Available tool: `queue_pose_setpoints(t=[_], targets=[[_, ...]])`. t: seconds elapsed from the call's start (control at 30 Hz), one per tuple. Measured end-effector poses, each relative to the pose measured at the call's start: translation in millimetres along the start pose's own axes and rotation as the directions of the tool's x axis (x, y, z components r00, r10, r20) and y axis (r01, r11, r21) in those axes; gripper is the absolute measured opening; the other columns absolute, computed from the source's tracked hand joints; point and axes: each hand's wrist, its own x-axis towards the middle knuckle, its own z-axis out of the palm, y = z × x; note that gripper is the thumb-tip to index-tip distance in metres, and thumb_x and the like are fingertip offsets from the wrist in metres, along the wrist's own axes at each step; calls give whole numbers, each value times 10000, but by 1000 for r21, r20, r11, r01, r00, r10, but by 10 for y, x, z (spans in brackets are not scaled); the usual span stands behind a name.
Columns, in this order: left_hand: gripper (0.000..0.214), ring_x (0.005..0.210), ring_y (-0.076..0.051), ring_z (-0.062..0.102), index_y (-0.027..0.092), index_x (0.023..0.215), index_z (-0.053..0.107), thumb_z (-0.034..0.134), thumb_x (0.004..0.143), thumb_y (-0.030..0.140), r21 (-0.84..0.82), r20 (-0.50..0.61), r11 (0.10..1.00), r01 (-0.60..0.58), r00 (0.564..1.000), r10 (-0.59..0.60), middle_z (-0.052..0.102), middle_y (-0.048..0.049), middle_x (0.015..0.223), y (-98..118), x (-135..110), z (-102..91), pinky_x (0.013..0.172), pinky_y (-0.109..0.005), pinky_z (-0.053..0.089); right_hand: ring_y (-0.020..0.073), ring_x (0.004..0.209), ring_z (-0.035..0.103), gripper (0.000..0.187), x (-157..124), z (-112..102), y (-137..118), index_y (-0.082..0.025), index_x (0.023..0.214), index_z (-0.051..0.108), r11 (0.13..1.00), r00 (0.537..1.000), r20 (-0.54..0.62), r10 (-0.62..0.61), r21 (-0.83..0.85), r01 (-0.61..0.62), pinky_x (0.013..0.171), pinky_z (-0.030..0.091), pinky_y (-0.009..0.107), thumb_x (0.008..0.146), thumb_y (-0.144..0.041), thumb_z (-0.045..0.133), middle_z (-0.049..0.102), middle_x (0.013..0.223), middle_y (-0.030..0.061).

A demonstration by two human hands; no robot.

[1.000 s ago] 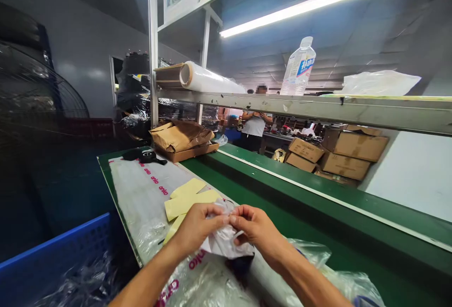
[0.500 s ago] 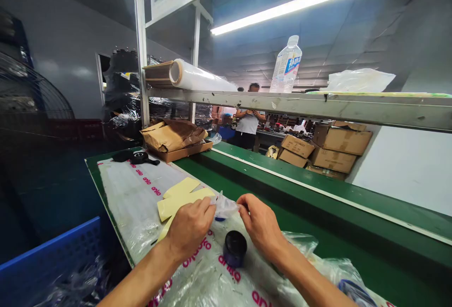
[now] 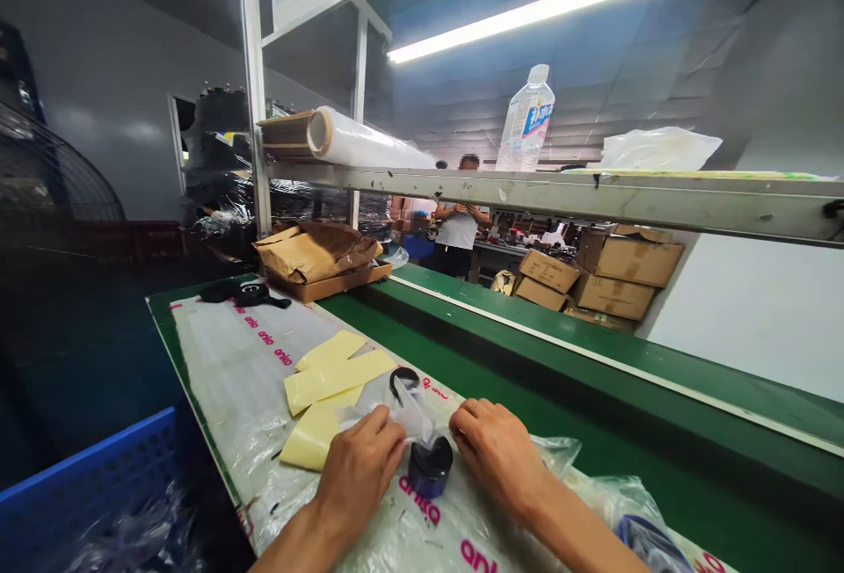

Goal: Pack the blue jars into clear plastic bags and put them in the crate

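Note:
My left hand (image 3: 362, 467) pinches a thin clear plastic bag (image 3: 414, 417). My right hand (image 3: 498, 450) is across from it, fingers curled in at the bag's other side; its fingertips are partly hidden. Just below the bag stands a dark round container (image 3: 430, 467) with a black top, partly covered by the film. Behind the bag lies a black ring-shaped piece (image 3: 403, 380). Yellow paper sheets (image 3: 336, 380) overlap on the plastic-covered tabletop, left of the bag.
A blue crate (image 3: 92, 459) with plastic in it stands at lower left. Bagged items (image 3: 650, 538) lie at lower right. Beyond is a green conveyor belt (image 3: 527, 362), an open carton (image 3: 330, 283) and an overhead shelf (image 3: 560, 195) with a water bottle (image 3: 526, 125). A person stands far back.
Both hands have come down and nearer with the plastic bag, toward the dark container. The black ring behind has come into view. The camera has shifted slightly.

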Motion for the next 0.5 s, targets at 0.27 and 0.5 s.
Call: queue_pose_setpoints(t=[0.27,0.5], targets=[[202,741,-157,645,218,937,654,468,1010,185,-188,-14,974,-129,992,129,632,-17,871,-73,-76,-84,661,-258,483,179,874,608,162,-261,5,22,-228,891,642,986,994,-10,-106,129,106,834,393,328,902,-71,606,675,949,-4],[326,683,-164,622,192,891,625,346,1058,202,-7,-100,941,-340,936,337,654,-20,812,-83,-94,-52,584,-294,419,203,812,560,147,-346,54,53,-204,945,597,911,918,-59,-393,-158,380,898,367,390,880,-76,630,653,945,18]])
